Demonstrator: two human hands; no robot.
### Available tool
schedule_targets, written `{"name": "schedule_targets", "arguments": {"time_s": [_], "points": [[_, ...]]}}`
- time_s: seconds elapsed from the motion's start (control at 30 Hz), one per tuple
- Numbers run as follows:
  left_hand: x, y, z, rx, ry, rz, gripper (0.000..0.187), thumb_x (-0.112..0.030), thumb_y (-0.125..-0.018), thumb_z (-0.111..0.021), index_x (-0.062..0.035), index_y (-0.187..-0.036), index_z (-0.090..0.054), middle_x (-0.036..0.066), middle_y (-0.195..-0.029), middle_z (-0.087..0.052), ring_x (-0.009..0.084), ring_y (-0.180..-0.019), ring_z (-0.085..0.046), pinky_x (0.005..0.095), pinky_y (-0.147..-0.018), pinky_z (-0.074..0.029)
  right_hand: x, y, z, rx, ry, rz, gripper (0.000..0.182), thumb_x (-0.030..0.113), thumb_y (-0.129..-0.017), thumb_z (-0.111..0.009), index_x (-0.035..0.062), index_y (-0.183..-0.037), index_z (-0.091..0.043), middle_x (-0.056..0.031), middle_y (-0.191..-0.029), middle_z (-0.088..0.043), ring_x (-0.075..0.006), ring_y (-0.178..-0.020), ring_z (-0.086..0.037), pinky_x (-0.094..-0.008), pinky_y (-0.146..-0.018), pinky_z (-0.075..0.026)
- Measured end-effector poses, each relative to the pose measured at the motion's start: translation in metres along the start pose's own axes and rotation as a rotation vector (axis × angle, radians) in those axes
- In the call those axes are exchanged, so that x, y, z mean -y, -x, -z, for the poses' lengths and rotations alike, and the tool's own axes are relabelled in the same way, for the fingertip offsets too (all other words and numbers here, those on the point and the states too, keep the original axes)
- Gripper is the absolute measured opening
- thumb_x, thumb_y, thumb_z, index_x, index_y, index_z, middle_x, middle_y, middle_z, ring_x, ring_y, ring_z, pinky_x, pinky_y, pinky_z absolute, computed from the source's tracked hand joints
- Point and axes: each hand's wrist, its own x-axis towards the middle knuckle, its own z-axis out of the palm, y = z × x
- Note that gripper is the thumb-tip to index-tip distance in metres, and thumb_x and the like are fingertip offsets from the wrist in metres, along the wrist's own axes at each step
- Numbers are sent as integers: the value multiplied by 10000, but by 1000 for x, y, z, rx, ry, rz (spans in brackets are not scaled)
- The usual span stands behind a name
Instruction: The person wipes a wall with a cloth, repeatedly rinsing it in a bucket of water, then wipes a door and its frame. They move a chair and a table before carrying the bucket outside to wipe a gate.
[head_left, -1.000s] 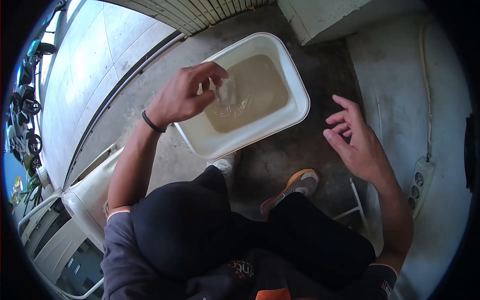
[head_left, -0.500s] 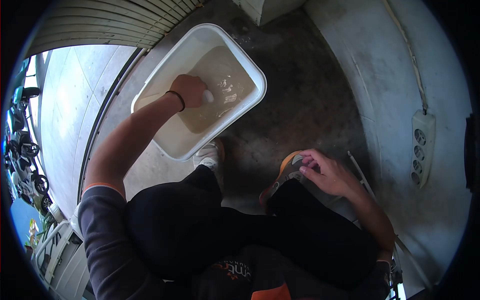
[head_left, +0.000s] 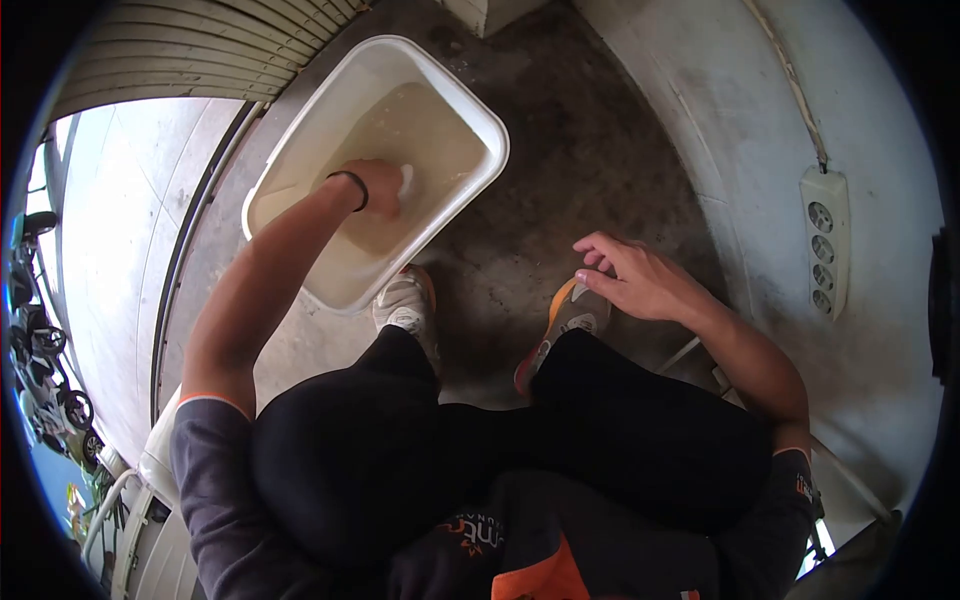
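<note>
Tub point(head_left: 345, 95): one, white, rectangular with rounded corners and a rolled rim; set on the dark concrete floor point(head_left: 560, 170), ahead of the person's left shoe point(head_left: 405, 300). Whether shoe and tub touch cannot be told.

Water point(head_left: 425, 130): cloudy, pale brown, pooled in the bottom of the tub, around the left hand.

Left hand point(head_left: 378, 185): reached down over the near left rim, inside the tub, dark band point(head_left: 358, 186) at the wrist. Fingers below the murky surface and mostly hidden; whether clenched, slack or grasping cannot be told.

White piece point(head_left: 407, 180): one, small, nature unclear; inside the tub, at the right-hand edge of the left hand, close against where the fingers go under. Whether gripped or merely alongside cannot be told.

Right hand point(head_left: 635, 280): outside the tub, well apart from it, seen over the toe of the right shoe point(head_left: 590, 312). Fingers released, loosely curved, pointing towards the tub side.

Power strip point(head_left: 828, 245): one, pale, four sockets, on the wall point(head_left: 690, 110) at right, cable point(head_left: 790, 75) leading up from it.
</note>
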Motion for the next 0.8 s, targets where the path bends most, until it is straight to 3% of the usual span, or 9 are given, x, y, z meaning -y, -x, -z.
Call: {"name": "schedule_targets", "arguments": {"time_s": [0.1,0.2,0.23,0.33,0.43,0.57,0.63,0.73,0.8], "points": [[23,4,11,212,679,-24,381,-288,-803,-687,-79,-1120,-668,104,-876,-730,204,-835,-725,326,-694,-564,-8,-1,-5,-19,-36,-7,411,306,-946,-603,12,-1225,-538,-196,-1089,-663,-318,-968,-672,-398,-821,-527],[35,15,23,331,902,76,406,-256,-835,-684,-68,-1188,-614,91,-902,-721,160,-828,-724,285,-688,-561,-13,4,-7,5,-65,-28,422,317,-950,-599,16,-1239,-534,-195,-1098,-663,-317,-979,-669,-399,-829,-526],[40,9,18,281,862,70,414,-200,-830,-691,-39,-1199,-592,137,-1007,-700,174,-869,-713,288,-706,-565,-14,4,-7,11,-64,-49,425,319,-952,-597,17,-1244,-533,-195,-1100,-663,-317,-984,-668,-400,-833,-525],[40,-5,-2,49,936,-78,414,-120,-805,-686,-11,-1188,-574,152,-1053,-667,179,-918,-689,284,-711,-558,-15,5,-8,21,-66,-92,433,325,-956,-589,17,-1255,-530,-193,-1107,-663,-317,-997,-666,-399,-843,-524],[33,-10,-4,19,1315,-176,380,-59,-754,-689,11,-1117,-601,140,-1023,-646,173,-861,-650,287,-676,-536,-13,4,-6,22,-83,-103,424,316,-956,-592,29,-1261,-530,-175,-1109,-665,-293,-1006,-663,-395,-855,-521],[29,-16,-7,11,1357,-230,232,-213,-838,-617,-7,-945,-623,79,-877,-603,145,-637,-555,301,-549,-454,-14,2,-4,7,-90,-120,403,292,-952,-608,50,-1266,-535,-145,-1101,-671,-247,-1006,-662,-389,-866,-519],[25,-14,0,77,1357,-188,311,-319,-871,-595,-11,-876,-634,62,-777,-573,136,-602,-514,312,-517,-407,-17,1,-6,3,-80,-114,400,291,-955,-606,49,-1264,-535,-147,-1094,-672,-249,-1005,-662,-389,-864,-519],[14,-4,12,-58,1030,-25,474,-474,-886,-555,-15,-803,-640,34,-655,-495,121,-596,-484,314,-508,-361,-19,0,-8,4,-69,-99,394,288,-959,-603,45,-1262,-534,-148,-1083,-674,-257,-1001,-662,-390,-861,-519],[12,-3,11,-103,1026,11,329,-360,-899,-565,-40,-891,-641,66,-688,-545,152,-569,-507,317,-510,-395,-19,-1,-8,5,-52,-93,392,284,-961,-602,42,-1261,-533,-150,-1081,-674,-265,-997,-662,-392,-857,-520]]}}
